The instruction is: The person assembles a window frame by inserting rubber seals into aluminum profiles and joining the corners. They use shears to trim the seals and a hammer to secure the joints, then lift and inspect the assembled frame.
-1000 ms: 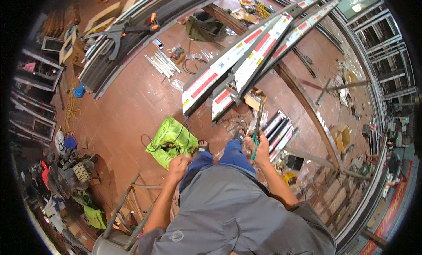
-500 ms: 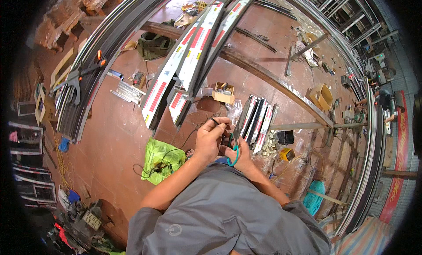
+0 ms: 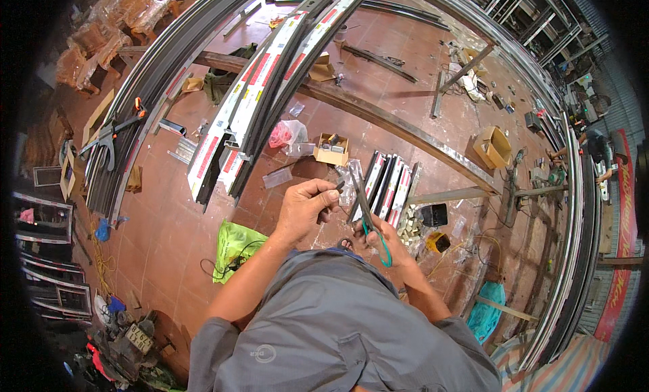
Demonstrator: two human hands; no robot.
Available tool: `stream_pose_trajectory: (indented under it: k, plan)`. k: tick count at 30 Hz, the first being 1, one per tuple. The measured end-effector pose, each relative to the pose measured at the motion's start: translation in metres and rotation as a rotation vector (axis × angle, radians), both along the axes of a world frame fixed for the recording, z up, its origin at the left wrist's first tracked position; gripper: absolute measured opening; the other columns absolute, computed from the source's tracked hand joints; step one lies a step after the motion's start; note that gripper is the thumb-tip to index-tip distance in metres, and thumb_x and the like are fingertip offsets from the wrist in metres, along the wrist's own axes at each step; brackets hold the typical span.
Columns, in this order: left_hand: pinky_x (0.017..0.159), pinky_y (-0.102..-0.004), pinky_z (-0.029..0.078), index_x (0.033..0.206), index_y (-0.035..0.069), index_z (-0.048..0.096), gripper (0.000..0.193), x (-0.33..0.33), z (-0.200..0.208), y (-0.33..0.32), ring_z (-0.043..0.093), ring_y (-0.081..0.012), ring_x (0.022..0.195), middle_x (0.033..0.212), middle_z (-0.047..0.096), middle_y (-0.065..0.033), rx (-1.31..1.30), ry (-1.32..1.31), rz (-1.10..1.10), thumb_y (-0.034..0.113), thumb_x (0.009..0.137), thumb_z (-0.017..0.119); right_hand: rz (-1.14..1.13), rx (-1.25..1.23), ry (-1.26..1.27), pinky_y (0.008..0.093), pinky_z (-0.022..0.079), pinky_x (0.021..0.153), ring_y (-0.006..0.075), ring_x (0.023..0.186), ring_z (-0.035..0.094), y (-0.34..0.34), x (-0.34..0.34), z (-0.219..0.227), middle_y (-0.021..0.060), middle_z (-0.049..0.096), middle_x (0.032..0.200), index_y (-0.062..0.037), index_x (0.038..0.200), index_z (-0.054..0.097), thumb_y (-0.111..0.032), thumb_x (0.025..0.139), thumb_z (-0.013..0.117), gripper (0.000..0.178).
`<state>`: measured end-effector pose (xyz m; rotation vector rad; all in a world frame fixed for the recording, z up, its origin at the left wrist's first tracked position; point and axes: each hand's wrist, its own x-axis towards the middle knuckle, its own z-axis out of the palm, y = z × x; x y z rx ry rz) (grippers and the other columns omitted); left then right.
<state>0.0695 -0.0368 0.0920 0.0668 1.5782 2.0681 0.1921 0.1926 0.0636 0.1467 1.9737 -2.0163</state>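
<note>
My left hand (image 3: 303,206) is closed, thumb against fingers, on a small dark piece (image 3: 340,186) whose tip sticks out to the right; its kind is too small to make out. In my right hand (image 3: 392,245) I grip scissors (image 3: 363,203) with teal handles, their dark blades pointing up and away from me. The two hands are apart in front of my waist. Beyond the scissors, a bundle of short white-and-black profiles (image 3: 385,186) with red labels lies on the floor.
Long labelled profiles (image 3: 247,94) rest across a metal beam (image 3: 399,132) ahead. A small open cardboard box (image 3: 331,150) sits beyond my hands. A bright green bag (image 3: 238,247) with a dark cord lies at left. To the right are a black container (image 3: 435,215) and a yellow one (image 3: 438,242).
My hands have drawn apart, the left going left and the right a little to the right. The scissors have come clear of the left hand. The whole view has shifted slightly.
</note>
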Motion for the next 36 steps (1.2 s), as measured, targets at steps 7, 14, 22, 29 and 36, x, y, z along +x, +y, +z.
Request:
stream_pose_trajectory:
  k: [7,14,22,29,36]
  plan:
    - [0.065,-0.0259,0.05,0.106,-0.001,0.081,0.022,0.0,0.025,0.012,0.061,-0.0067,0.07,0.081,0.074,-0.0016,-0.316,0.266,-0.12,0.018,0.094,0.078,0.196,0.081,-0.08,0.0291,0.051,0.079,0.0121,0.089,0.059,0.037,0.012,0.026,0.0024,0.062,0.096,0.0009,0.117,0.064,-0.092,0.08,0.061,0.1]
    - [0.065,-0.0267,0.05,0.1,-0.002,0.081,0.023,0.005,0.036,0.017,0.061,-0.0062,0.072,0.08,0.075,-0.003,-0.472,0.239,-0.148,0.019,0.092,0.077,0.266,0.084,-0.069,0.0251,0.049,0.07,0.0093,0.083,0.059,0.054,0.016,0.001,0.0023,0.064,0.096,0.0029,0.115,0.064,-0.094,0.078,0.061,0.104]
    - [0.062,-0.0254,0.047,0.097,-0.002,0.08,0.022,0.005,0.025,0.015,0.06,-0.0048,0.07,0.077,0.073,-0.0017,-0.386,0.24,-0.068,0.019,0.091,0.078,0.262,0.097,-0.048,0.0289,0.048,0.066,0.012,0.077,0.058,0.049,0.01,0.01,0.003,0.062,0.085,0.0031,0.11,0.065,-0.094,0.077,0.062,0.103]
    - [0.06,-0.0262,0.046,0.097,-0.002,0.08,0.023,0.006,0.03,0.008,0.06,-0.005,0.068,0.075,0.072,-0.0014,-0.366,0.261,-0.055,0.02,0.092,0.078,0.234,0.199,0.0,0.0292,0.049,0.065,0.013,0.074,0.059,0.041,0.007,0.024,0.0031,0.061,0.081,0.0007,0.102,0.067,-0.094,0.076,0.061,0.098]
    - [0.059,-0.0265,0.046,0.098,-0.002,0.08,0.022,0.011,0.036,-0.007,0.059,-0.0046,0.067,0.074,0.072,-0.0013,-0.429,0.3,-0.056,0.02,0.093,0.077,0.27,0.35,0.104,0.0404,0.05,0.07,0.0221,0.076,0.061,0.03,0.003,0.032,0.0123,0.063,0.076,0.0034,0.097,0.065,-0.093,0.084,0.054,0.098]
